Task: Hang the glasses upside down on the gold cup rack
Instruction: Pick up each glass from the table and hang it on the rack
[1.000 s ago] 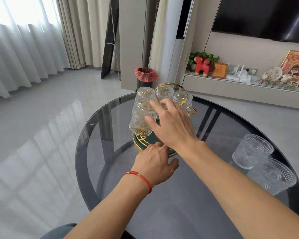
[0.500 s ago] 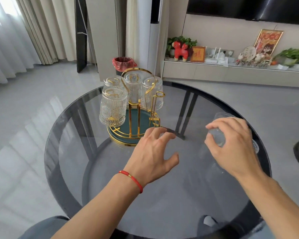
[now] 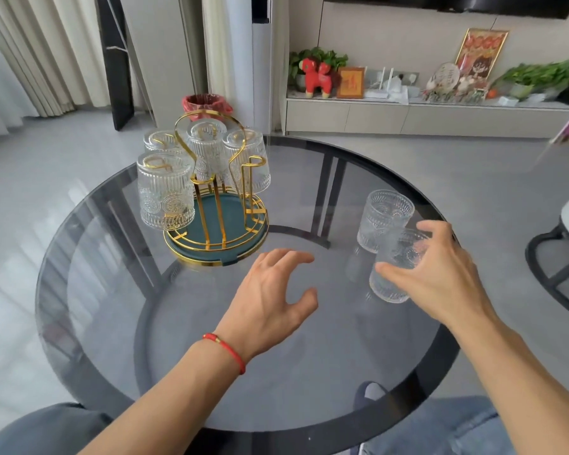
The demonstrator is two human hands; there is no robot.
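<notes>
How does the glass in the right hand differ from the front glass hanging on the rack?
The held glass is mouth-up and gripped by the right hand just above the table; the front hanging glass is upside down on a peg of the gold rack, untouched. Both are clear, embossed tumblers.

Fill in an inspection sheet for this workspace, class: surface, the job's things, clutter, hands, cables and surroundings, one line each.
Surface: round dark glass table on a black frame.
Job's things: gold cup rack on its teal base holds four glasses upside down, including the front left glass; one prong at its right is free. An upright glass stands on the table, and a second glass sits beside it.
Clutter: nothing seen.
Hands: left hand hovers open over the table, holding nothing; right hand grips the second glass.
Cables: nothing seen.
Surroundings: red-lined bin, TV shelf with a red figurine, curtains.
</notes>
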